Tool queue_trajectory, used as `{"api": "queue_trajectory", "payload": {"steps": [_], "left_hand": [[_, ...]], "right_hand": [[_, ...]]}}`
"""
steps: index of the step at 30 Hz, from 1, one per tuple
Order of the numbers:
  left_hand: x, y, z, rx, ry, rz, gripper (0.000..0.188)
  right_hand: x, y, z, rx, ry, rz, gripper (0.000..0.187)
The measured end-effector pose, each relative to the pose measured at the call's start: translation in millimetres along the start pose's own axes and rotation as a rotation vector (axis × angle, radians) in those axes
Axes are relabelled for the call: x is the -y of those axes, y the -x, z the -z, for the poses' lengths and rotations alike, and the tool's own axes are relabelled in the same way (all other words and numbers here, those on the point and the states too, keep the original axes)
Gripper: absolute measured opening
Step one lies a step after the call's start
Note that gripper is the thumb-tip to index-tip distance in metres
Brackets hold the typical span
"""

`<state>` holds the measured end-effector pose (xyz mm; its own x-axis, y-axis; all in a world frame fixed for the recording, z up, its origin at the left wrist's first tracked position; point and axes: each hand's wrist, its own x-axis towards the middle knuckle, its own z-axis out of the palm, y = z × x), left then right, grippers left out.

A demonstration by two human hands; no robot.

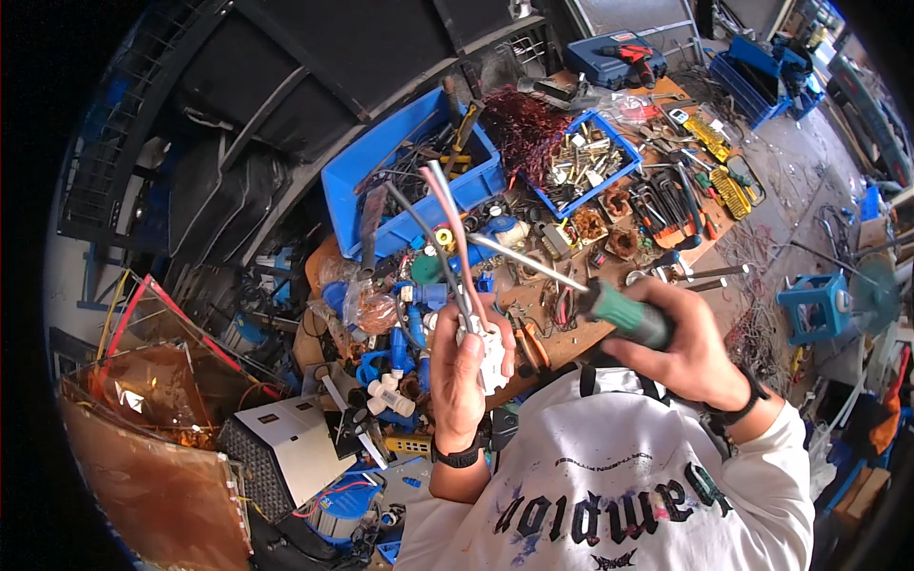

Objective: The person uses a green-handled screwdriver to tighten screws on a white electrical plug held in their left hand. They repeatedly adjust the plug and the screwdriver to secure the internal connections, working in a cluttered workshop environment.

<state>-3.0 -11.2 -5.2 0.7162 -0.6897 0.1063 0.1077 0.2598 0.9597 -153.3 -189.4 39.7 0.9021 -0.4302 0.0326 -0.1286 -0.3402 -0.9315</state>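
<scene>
My left hand point(457, 392) is closed around a small white plastic fitting point(493, 365), perhaps a socket or connector. Pink and grey wires point(450, 214) run up out of it, their ends pointing away from me. In my right hand point(703, 344) is a screwdriver point(621, 313) with a green and black handle, gripped from the right. Its long metal shaft slants up to the left, and the tip appears to pass near the wires; whether it touches them I cannot tell. Both hands are held above the near edge of the cluttered wooden workbench point(568, 341).
A large blue bin point(347, 205) of tools and a smaller blue tray point(624, 145) of metal parts stand on the bench. Pliers point(657, 209) and other hand tools lie at the right. A red drill point(633, 59) rests on a blue case. A blue stool point(815, 309) is on the floor.
</scene>
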Motion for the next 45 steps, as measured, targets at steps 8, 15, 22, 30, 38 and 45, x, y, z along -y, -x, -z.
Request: {"api": "queue_trajectory", "payload": {"steps": [8, 15, 22, 30, 38, 45], "left_hand": [[0.6, 6.7, -24.4, 0.107, 0.044, 0.125, 0.059], [0.8, 11.5, -24.0, 0.139, 0.029, 0.111, 0.061], [1.4, 9.8, -24.1, 0.18, 0.122, 0.144, 0.062], [2.7, 9.6, -22.2, 0.224, 0.345, 0.276, 0.056], [5.7, 6.2, -22.6, 0.193, 0.417, 0.263, 0.053], [-2.4, 1.8, 6.7, 0.104, 0.323, 0.11, 0.047]], "right_hand": [[4.2, -27.4, -39.2, 0.074, -0.588, -0.017, 0.029], [11.5, -29.1, -42.9, 0.048, -0.538, 0.004, 0.025], [15.5, -29.2, -38.7, 0.047, -0.657, -0.081, 0.026], [18.4, -30.1, -36.9, 0.133, -0.747, -0.115, 0.023], [9.6, -35.3, -36.0, 0.073, -0.653, -0.111, 0.022], [18.8, -12.9, -8.3, 0.213, -0.286, -0.17, 0.028]]}}
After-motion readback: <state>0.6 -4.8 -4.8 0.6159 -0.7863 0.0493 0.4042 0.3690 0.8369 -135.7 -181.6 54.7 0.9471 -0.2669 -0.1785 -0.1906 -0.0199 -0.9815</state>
